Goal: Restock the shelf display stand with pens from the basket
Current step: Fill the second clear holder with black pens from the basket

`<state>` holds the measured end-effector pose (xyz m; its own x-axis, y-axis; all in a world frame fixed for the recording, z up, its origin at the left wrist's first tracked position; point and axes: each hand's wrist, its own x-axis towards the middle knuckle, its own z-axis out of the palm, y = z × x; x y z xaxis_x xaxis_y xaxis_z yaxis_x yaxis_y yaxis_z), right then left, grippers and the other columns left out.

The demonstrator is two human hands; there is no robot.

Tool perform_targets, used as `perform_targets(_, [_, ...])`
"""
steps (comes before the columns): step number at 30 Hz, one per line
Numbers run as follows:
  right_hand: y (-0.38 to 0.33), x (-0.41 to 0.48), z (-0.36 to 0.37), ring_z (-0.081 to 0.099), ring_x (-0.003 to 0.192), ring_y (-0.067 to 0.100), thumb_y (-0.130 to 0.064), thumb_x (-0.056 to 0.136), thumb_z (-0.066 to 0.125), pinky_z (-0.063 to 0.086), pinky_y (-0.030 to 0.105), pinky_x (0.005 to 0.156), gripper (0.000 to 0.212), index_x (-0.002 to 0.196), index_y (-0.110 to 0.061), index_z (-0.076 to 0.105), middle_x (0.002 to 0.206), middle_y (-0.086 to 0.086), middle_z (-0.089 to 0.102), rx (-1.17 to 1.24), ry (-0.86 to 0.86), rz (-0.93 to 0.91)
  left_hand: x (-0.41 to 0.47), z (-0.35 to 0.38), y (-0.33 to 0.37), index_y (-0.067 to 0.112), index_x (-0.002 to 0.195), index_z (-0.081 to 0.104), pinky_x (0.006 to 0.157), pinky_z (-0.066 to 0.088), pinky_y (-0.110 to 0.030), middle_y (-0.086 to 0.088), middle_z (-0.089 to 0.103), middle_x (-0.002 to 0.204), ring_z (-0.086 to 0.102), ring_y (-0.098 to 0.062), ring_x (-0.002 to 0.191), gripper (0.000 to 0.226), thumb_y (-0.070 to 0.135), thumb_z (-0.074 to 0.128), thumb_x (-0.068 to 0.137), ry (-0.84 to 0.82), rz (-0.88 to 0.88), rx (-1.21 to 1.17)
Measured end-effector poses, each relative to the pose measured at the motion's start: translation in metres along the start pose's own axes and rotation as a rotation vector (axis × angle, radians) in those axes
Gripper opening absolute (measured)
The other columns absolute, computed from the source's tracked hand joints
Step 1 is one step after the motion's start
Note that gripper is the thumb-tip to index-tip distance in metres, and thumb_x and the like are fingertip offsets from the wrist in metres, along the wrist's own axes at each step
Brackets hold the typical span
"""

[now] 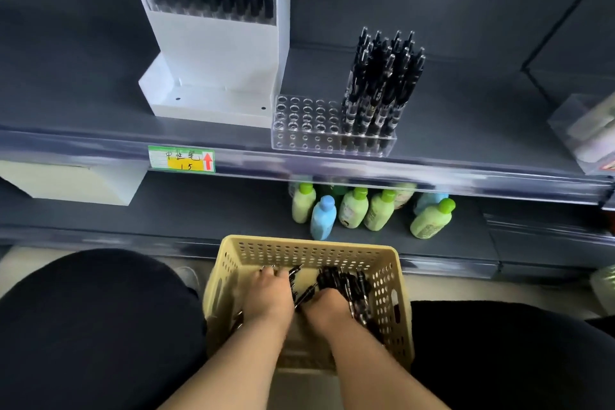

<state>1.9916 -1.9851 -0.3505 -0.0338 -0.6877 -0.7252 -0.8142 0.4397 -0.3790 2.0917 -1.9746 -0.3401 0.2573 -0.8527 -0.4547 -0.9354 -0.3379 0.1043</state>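
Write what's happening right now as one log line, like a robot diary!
stage: picking pens | left hand, right hand: both in basket among pens, grip unclear | clear stand: right side filled, left holes empty

Cool, dim light falls from above and leaves the lower shelf (pixel 199 210) in shadow. Pale glare streaks the clear strip (pixel 366 173) along the upper shelf's edge. The display stand (pixel 332 147) is sharp, but the pens (pixel 346 280) in the basket (pixel 309 245) look soft. Wide-angle distortion bows straight lines, and the packages (pixel 589 133) at the right edge smear.
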Motion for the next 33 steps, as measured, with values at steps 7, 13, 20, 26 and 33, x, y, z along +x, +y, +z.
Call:
perform_targets(7, [-0.015,0.036,0.018,0.061,0.104,0.026,-0.036,0.093,0.054,0.037,0.022,0.069,0.038,0.105,-0.002,0.065,0.110,0.013,0.067,0.278,-0.012,0.134,0.028,0.010,0.007,0.017,0.125,0.048,0.098,0.036,-0.031,-0.008,0.050,0.131,0.045,-0.024,0.122,0.033,0.013,0.033,0.097,-0.039,-0.059,-0.060])
perform_targets(13, [-0.017,0.037,0.014,0.058,0.109,0.027,-0.029,0.096,0.045,0.043,0.023,0.081,0.035,0.109,-0.002,0.062,0.115,0.014,0.064,0.255,-0.014,0.134,0.031,0.018,0.001,0.022,0.114,0.057,0.088,0.041,-0.028,-0.002,0.059,0.120,0.054,-0.022,0.110,0.024,0.025,0.042,0.095,-0.021,-0.124,-0.309])
perform_targets(20, [-0.025,-0.012,-0.005,0.056,0.114,0.027,-0.022,0.093,0.048,0.041,0.023,0.087,0.029,0.113,-0.004,0.057,0.118,0.013,0.063,0.221,0.135,-0.057,-0.012,-0.007,0.002,0.015,0.073,0.065,0.065,0.041,-0.028,-0.003,0.065,0.078,0.057,-0.019,0.071,0.030,0.038,0.049,0.086,0.073,-0.203,-0.607])
perform_targets(26, [-0.024,-0.064,-0.012,0.057,0.081,0.019,-0.017,0.092,0.051,0.038,0.022,0.068,0.004,0.094,-0.014,0.052,0.087,0.001,0.062,0.413,0.336,-0.286,-0.048,-0.033,-0.002,0.026,0.110,0.053,0.081,0.048,-0.029,0.003,0.065,0.104,0.061,-0.023,0.094,0.021,0.028,0.054,0.090,0.185,0.027,-0.671])
perform_targets(33, [-0.031,-0.109,-0.024,0.055,0.080,0.004,-0.024,0.095,0.050,0.039,0.015,0.070,0.013,0.103,-0.017,0.057,0.090,-0.008,0.060,0.551,0.508,-0.532,-0.080,-0.073,-0.014,0.023,0.100,0.063,0.063,0.038,-0.010,0.014,0.064,0.091,0.059,-0.004,0.086,0.014,0.027,0.064,0.087,0.450,0.082,-0.954])
